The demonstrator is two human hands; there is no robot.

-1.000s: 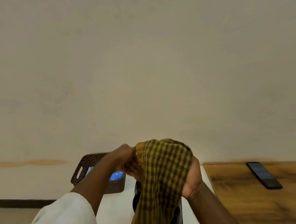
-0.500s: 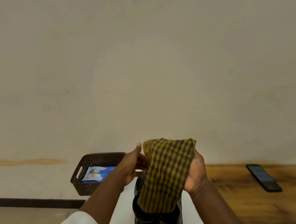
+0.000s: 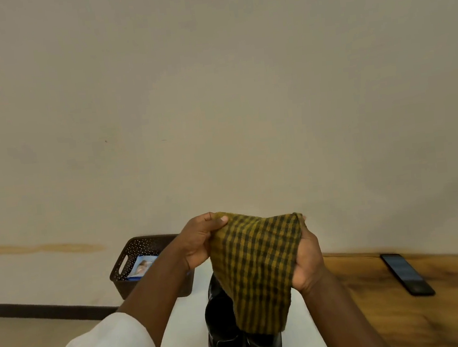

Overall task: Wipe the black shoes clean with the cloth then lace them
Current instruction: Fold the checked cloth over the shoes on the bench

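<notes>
A yellow-and-black checked cloth [image 3: 256,269] is held up in the air by both hands, above a pair of black shoes [image 3: 241,341] standing side by side on a white desk [image 3: 182,333]. The left hand [image 3: 198,244] pinches the cloth's top left corner; the right hand [image 3: 306,261] is curled round its right edge. The wiping step appears not yet begun: the cloth seems to be readied only. Next, the cloth would likely need bunching in one hand and lowering onto a shoe, the other hand steadying it. No laces can be made out.
</notes>
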